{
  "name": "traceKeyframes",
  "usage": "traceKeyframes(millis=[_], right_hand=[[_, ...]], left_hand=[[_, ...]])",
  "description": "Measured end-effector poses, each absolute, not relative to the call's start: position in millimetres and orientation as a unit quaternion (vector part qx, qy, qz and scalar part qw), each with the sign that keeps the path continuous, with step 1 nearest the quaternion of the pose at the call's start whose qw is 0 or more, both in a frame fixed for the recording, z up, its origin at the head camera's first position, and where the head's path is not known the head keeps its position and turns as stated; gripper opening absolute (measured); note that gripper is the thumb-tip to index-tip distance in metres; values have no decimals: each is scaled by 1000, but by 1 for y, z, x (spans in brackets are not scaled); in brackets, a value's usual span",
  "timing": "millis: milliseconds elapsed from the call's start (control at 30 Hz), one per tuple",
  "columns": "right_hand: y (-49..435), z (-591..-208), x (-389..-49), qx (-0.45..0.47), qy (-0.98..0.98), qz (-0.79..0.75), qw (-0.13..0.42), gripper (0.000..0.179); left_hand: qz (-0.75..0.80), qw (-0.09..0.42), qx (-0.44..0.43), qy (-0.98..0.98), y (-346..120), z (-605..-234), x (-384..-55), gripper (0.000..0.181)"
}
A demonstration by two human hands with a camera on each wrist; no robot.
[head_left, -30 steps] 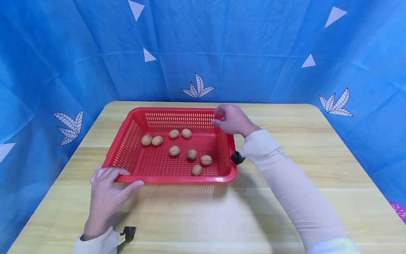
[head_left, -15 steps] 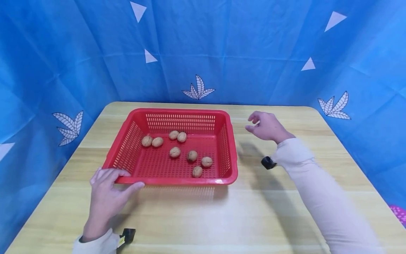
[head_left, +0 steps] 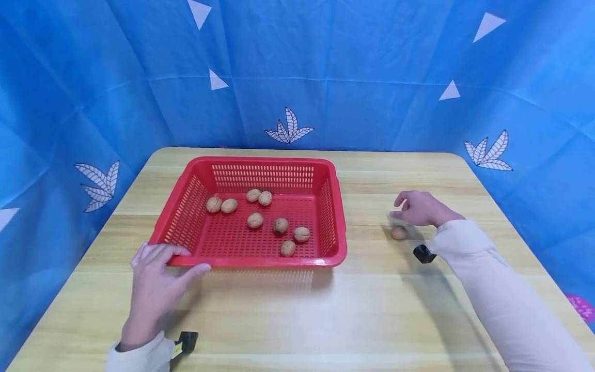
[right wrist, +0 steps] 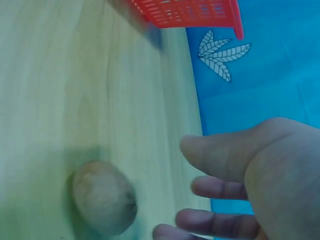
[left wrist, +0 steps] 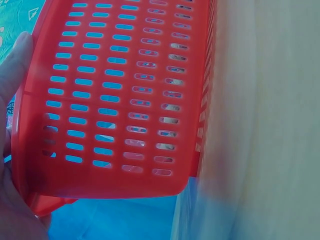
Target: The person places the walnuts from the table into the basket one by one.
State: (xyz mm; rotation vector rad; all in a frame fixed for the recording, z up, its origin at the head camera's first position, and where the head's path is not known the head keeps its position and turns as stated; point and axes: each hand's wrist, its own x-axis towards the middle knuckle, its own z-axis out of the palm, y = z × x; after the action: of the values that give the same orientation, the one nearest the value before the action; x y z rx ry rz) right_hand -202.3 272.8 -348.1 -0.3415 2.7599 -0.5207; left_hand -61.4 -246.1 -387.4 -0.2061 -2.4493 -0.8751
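My left hand point(head_left: 155, 287) grips the near left corner of a red plastic basket point(head_left: 279, 262), fingers over the rim and thumb along the front. Several walnuts point(head_left: 255, 220) lie spread over the basket's slotted floor. To the right of the basket, one walnut point(head_left: 398, 232) rests on the wooden table. My right hand point(head_left: 425, 207) hovers just above and behind that walnut, holding nothing. In the right wrist view, the thumb and fingers are apart, with the walnut point(right wrist: 104, 198) below and to the left of them.
The light wooden table point(head_left: 302, 320) carries the basket. A blue cloth point(head_left: 372, 77) with white leaf and triangle prints hangs along the table's back and sides. A pink dotted item point(head_left: 581, 308) shows at the right edge.
My right hand has moved from over the basket's right rim out to the right and lower, near the loose walnut. A back walnut in the basket rolled slightly left. My left hand stays put.
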Motion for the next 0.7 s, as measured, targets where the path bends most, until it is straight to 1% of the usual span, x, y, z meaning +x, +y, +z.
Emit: traceKeyframes(millis=[133, 267, 433, 567, 700], right_hand=[[278, -356, -198, -114, 957, -185, 194, 42], [280, -362, -195, -119, 952, -188, 212, 40], [280, -368, -193, -115, 938, -216, 243, 30], [280, -370, -194, -115, 935, -226, 247, 22], [281, -369, -195, -117, 939, -219, 237, 21]], left_hand=[[-325, 266, -79, -904, -247, -387, -61, 49], [-327, 271, -85, -901, -247, -388, -62, 49], [-329, 271, -89, -900, -247, -389, -63, 50], [-326, 266, -82, -903, -247, -389, -61, 50], [-326, 271, -84, -902, -247, -388, -62, 51]])
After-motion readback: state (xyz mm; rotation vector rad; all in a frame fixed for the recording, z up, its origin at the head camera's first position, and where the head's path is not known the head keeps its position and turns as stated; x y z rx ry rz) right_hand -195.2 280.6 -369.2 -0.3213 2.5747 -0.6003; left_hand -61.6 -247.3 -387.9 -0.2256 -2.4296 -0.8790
